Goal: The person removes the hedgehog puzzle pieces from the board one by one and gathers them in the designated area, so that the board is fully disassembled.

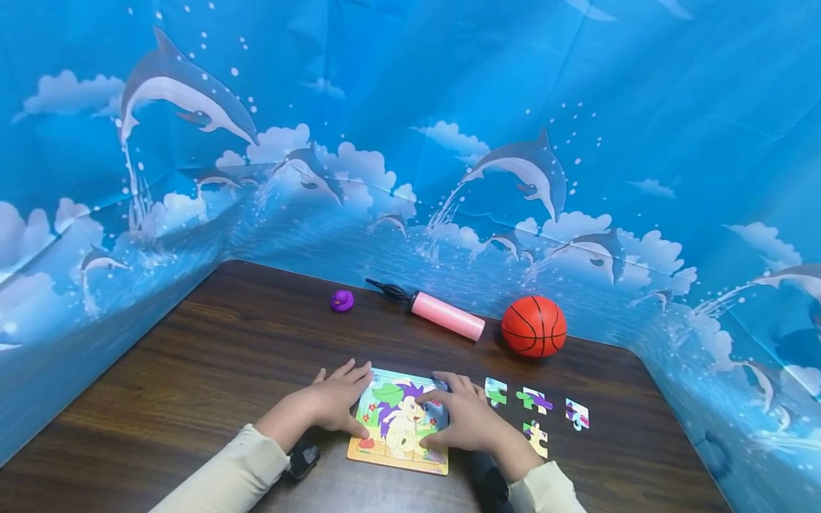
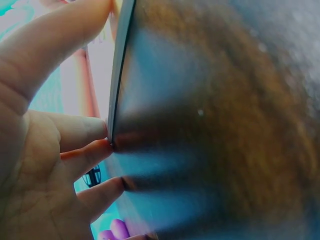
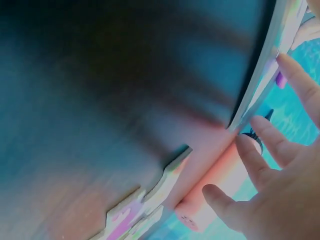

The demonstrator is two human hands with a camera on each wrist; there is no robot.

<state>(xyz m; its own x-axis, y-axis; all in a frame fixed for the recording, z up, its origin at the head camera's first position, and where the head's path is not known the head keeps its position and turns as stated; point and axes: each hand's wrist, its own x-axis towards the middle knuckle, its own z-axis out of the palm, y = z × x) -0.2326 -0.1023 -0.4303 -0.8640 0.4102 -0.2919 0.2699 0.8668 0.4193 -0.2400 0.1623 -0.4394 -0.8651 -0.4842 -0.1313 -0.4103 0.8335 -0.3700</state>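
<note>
A square jigsaw puzzle board (image 1: pixel 403 456) with a purple-haired hedgehog picture lies flat on the dark table. At its left side is my left hand (image 1: pixel 335 400), the thumb over the near left part and the extended fingertips right at the edge. The left wrist view shows the board's thin side (image 2: pixel 118 85) beside those fingers (image 2: pixel 82 131). My right hand (image 1: pixel 471 417) spreads over the board's right side, thumb and index finger above the picture. In the right wrist view its fingers (image 3: pixel 295 80) are extended along the board's edge. Part of the picture is hidden under both hands.
Several loose puzzle pieces (image 1: pixel 536 400) lie right of the board. Farther back are a purple rubber duck (image 1: pixel 343 301), a pink hand pump (image 1: pixel 447 315) with a black nozzle and an orange basketball (image 1: pixel 534 326). A blue dolphin-print curtain (image 1: pixel 385 242) borders the table.
</note>
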